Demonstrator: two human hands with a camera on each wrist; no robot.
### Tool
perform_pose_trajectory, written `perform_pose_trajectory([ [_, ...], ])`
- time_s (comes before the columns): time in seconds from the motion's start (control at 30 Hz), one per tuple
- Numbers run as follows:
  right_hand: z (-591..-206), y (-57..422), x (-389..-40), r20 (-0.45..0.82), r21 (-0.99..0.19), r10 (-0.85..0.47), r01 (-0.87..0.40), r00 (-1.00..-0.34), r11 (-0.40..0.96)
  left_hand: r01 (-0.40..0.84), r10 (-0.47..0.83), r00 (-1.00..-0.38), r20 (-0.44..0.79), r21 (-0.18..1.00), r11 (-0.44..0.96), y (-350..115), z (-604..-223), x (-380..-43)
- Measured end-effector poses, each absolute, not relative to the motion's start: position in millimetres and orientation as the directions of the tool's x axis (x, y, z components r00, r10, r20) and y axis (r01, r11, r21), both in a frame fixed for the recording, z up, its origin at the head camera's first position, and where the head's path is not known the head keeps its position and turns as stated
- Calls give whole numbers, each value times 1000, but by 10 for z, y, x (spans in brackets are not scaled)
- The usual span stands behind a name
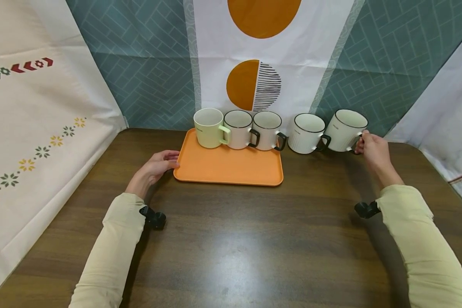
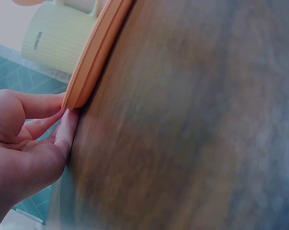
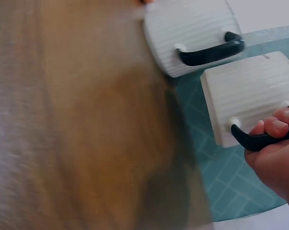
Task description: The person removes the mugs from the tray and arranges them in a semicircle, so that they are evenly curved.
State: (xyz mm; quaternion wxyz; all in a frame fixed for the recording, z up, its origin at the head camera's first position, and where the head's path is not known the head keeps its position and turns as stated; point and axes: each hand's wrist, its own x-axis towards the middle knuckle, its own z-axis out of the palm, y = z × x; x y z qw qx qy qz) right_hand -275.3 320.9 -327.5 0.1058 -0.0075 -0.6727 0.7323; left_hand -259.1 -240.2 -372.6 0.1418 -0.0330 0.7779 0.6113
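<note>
My right hand grips the black handle of a white ribbed mug at the far right. That mug tilts, and in the right wrist view its base shows clear of the table. Just left of it stands another white mug with a black rim and handle. On the left, my left hand pinches the edge of an orange tray, its fingertips at the rim. Along the tray's back stand a pale green mug and two white mugs with black rims, handles turned right.
The brown wooden table stretches in front of the tray. A teal and white patterned cloth hangs directly behind the mugs. A cream embroidered cloth borders the left side, and a pale cloth the right.
</note>
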Motion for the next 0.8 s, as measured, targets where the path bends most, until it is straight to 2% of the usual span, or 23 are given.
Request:
perform_pose_trajectory([
  [0.57,-3514,3125,-2738,91,-995,173,-98,-981,-30,-234,118,-956,-269,939,250,-2401,-3723,-2576],
  [0.8,-3547,3138,-2694,75,-996,115,-80,-991,-40,-236,114,-956,-271,938,254,-2410,-3720,-2589],
])
